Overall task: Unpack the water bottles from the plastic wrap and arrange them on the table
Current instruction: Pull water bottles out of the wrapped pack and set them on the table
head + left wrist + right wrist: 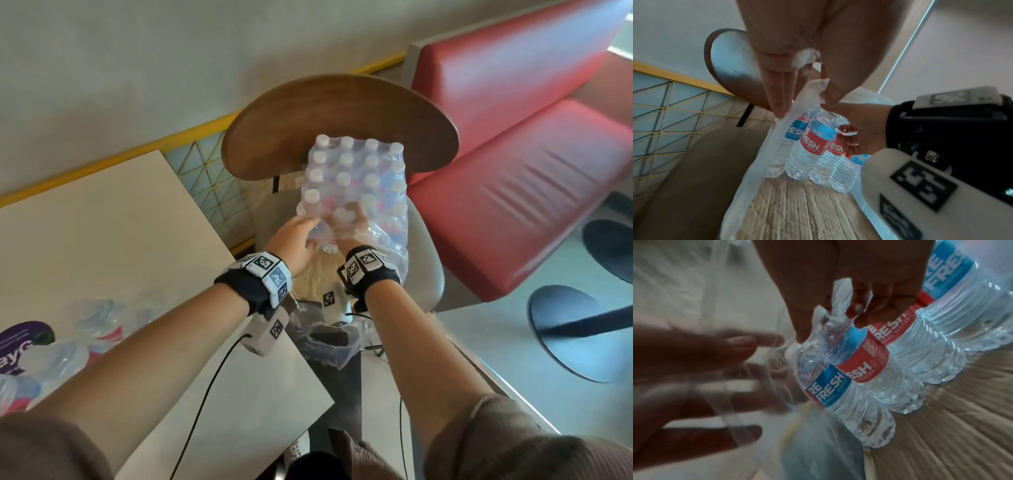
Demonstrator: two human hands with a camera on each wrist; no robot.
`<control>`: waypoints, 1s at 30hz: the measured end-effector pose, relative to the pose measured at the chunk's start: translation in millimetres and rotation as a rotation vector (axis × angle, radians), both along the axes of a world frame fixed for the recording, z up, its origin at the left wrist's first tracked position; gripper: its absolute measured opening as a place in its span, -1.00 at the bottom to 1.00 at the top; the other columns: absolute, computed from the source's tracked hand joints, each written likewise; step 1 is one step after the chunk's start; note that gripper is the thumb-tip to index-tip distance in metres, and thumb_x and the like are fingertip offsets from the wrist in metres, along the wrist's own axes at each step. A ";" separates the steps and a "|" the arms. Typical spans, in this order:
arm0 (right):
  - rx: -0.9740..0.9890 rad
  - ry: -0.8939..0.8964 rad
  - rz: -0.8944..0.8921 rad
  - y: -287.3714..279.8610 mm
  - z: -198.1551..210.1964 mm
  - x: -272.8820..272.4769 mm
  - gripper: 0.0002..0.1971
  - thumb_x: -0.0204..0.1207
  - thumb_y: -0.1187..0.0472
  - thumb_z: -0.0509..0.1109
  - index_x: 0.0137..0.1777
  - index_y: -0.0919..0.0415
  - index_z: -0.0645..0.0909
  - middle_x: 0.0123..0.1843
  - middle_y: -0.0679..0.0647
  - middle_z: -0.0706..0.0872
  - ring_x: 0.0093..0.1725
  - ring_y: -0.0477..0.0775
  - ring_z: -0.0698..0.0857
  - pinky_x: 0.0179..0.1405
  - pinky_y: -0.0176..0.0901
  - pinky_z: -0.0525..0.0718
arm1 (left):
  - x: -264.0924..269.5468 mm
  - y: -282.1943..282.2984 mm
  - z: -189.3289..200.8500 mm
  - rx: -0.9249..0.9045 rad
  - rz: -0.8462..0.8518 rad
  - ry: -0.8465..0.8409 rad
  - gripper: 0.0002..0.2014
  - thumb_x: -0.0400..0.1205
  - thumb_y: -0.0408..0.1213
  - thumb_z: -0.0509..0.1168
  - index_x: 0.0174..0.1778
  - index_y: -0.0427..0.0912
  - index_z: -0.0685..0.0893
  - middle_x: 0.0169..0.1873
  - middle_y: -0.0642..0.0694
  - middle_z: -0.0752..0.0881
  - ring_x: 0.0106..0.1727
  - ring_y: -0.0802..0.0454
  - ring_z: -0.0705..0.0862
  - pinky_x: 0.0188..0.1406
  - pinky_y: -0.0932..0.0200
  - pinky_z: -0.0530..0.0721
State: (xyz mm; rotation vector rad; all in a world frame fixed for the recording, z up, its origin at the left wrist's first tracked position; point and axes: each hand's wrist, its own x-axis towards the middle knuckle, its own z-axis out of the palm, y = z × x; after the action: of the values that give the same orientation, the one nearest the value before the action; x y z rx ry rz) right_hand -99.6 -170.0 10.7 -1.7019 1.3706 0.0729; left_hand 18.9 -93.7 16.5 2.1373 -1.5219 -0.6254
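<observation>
A pack of water bottles (356,171) with white caps stands on a cardboard tray (797,203) on a chair seat. Loose plastic wrap (387,246) hangs open at its near end. My left hand (298,236) pinches the wrap's edge (813,87) between thumb and fingers and lifts it. Reaching in under the wrap, my right hand (352,222) curls its fingers round the neck of a front-row bottle (861,368) with a red and blue label. In the left wrist view that bottle (813,139) stands upright among its neighbours.
The chair's round wooden back (325,113) rises behind the pack. A white table (102,222) lies to the left, with several bottles (68,342) at its near left corner. A red bench (513,154) stands right, and a black round base (575,335) sits on the floor.
</observation>
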 end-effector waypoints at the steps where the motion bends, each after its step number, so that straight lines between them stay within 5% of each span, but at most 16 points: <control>1: -0.172 0.112 0.132 3.5 -2.1 -0.5 -0.22 0.50 0.34 0.34 0.65 0.13 0.03 0.59 0.22 0.33 0.51 0.23 0.43 0.37 -0.03 0.49 | -0.4 -0.2 -0.8 0.001 0.007 0.007 -0.52 0.69 -0.39 0.13 0.57 -0.17 0.35 0.54 -0.13 0.37 0.53 -0.07 0.38 0.52 0.07 0.32; 2: -0.299 0.156 0.207 9.8 -5.9 -1.7 -0.13 0.42 0.34 0.40 0.65 0.06 -0.01 0.60 0.20 0.30 0.52 0.22 0.40 0.43 -0.01 0.45 | -0.8 -0.1 -1.2 0.002 0.013 0.012 -0.52 0.68 -0.42 0.11 0.57 -0.17 0.36 0.54 -0.13 0.37 0.53 -0.08 0.39 0.53 0.07 0.33; 4: -0.452 0.115 0.153 7.9 -11.7 2.9 -0.32 0.51 0.35 0.32 0.59 0.13 0.13 0.53 0.15 0.37 0.49 0.15 0.41 0.42 -0.11 0.40 | -2.3 0.8 -0.5 0.004 0.024 0.026 -0.52 0.68 -0.44 0.12 0.56 -0.18 0.37 0.54 -0.14 0.37 0.52 -0.09 0.41 0.52 0.07 0.34; 6: -0.423 0.040 0.045 17.4 -8.1 3.6 -0.56 0.65 0.35 0.18 0.52 0.22 0.28 0.41 0.14 0.50 0.35 0.12 0.56 0.18 -0.22 0.50 | -4.0 4.1 0.5 0.001 0.012 0.033 -0.49 0.66 -0.38 0.22 0.56 -0.17 0.36 0.53 -0.15 0.35 0.50 -0.09 0.41 0.49 0.09 0.35; 8: -0.367 -0.109 -0.067 25.7 -5.9 -7.4 -0.60 0.63 0.22 0.26 0.46 0.17 0.41 0.25 0.15 0.63 0.24 0.15 0.64 0.21 -0.13 0.59 | -5.3 13.7 -3.2 -0.044 0.011 0.004 -0.42 0.56 -0.27 0.39 0.52 -0.17 0.39 0.45 -0.20 0.39 0.43 -0.13 0.44 0.41 0.11 0.40; 11: -0.305 -0.273 -0.260 45.1 -2.5 -28.9 -0.55 0.56 0.06 0.37 0.44 0.05 0.47 0.16 0.08 0.67 0.07 0.02 0.63 0.22 -0.08 0.62 | -15.2 36.6 -13.0 -0.167 0.093 -0.055 -0.49 0.38 -0.05 0.55 0.13 -0.16 0.53 0.09 -0.09 0.46 0.06 -0.03 0.51 0.00 0.21 0.52; 14: -0.353 -0.263 -0.176 62.5 11.6 -37.9 -0.51 0.52 0.00 0.40 0.45 0.00 0.48 0.23 0.11 0.70 0.08 0.08 0.70 0.17 -0.08 0.66 | -31.3 48.5 -7.5 0.037 0.067 0.076 -0.63 0.40 0.00 0.53 -0.17 0.01 0.44 -0.22 0.15 0.45 -0.18 0.12 0.51 -0.20 0.29 0.43; 16: -0.382 -0.268 -0.099 73.3 20.6 -39.1 -0.52 0.52 0.01 0.41 0.44 -0.04 0.49 0.24 0.08 0.70 0.12 0.08 0.71 0.15 -0.13 0.65 | -36.8 49.0 -6.7 0.087 0.071 0.179 -0.57 0.41 -0.07 0.53 0.04 -0.02 0.46 -0.14 0.19 0.53 -0.10 0.17 0.56 -0.09 0.29 0.49; 19: -0.360 -0.315 -0.042 76.2 26.6 -34.0 -0.53 0.47 0.03 0.45 0.39 -0.09 0.54 0.23 0.01 0.71 0.12 0.04 0.72 0.20 -0.16 0.65 | -35.3 45.9 -9.0 0.035 0.130 0.265 -0.20 0.37 -0.13 0.55 0.46 -0.06 0.27 0.23 -0.03 0.62 0.20 -0.01 0.65 0.18 0.07 0.64; 22: -0.133 -0.383 -0.018 58.6 12.0 -40.2 -0.44 0.40 0.04 0.53 0.41 -0.01 0.51 0.31 -0.03 0.65 0.22 -0.01 0.67 0.30 -0.03 0.64 | -28.7 48.6 -14.1 0.019 0.207 0.294 -0.34 0.40 -0.16 0.54 0.38 0.03 0.38 0.12 -0.02 0.71 0.14 -0.04 0.70 0.15 0.06 0.68; 24: -0.011 -0.242 -0.019 39.3 -2.6 -44.9 -0.36 0.42 0.04 0.52 0.48 0.12 0.43 0.40 0.05 0.57 0.35 0.06 0.58 0.37 0.01 0.58 | -22.0 54.3 -16.4 -0.007 0.264 0.336 -0.40 0.40 -0.13 0.54 0.31 0.04 0.44 0.02 0.03 0.71 0.07 0.01 0.71 0.11 0.14 0.65; 28: -0.157 0.071 0.016 3.6 -21.9 -40.2 -0.38 0.54 -0.13 0.28 0.55 0.11 0.35 0.46 0.13 0.53 0.39 0.17 0.56 0.32 -0.04 0.54 | -17.0 64.0 -18.6 0.010 0.221 0.328 -0.41 0.40 -0.11 0.54 0.29 0.05 0.42 0.01 0.03 0.69 0.04 0.04 0.69 0.14 0.12 0.64; 30: -0.289 0.116 -0.026 -5.3 -21.0 -33.4 -0.35 0.54 0.01 0.32 0.61 0.02 0.20 0.61 0.13 0.33 0.55 0.17 0.38 0.49 0.02 0.42 | -18.1 65.3 -18.4 0.019 0.215 0.323 -0.40 0.40 -0.11 0.53 0.30 0.06 0.41 0.02 0.03 0.69 0.04 0.05 0.68 0.15 0.13 0.63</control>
State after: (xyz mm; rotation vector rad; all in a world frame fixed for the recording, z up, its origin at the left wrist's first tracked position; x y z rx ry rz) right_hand -132.9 -175.3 -10.4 -1.9431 1.5474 -0.0444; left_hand 0.8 -28.4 -1.9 2.0562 -1.1028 -0.8608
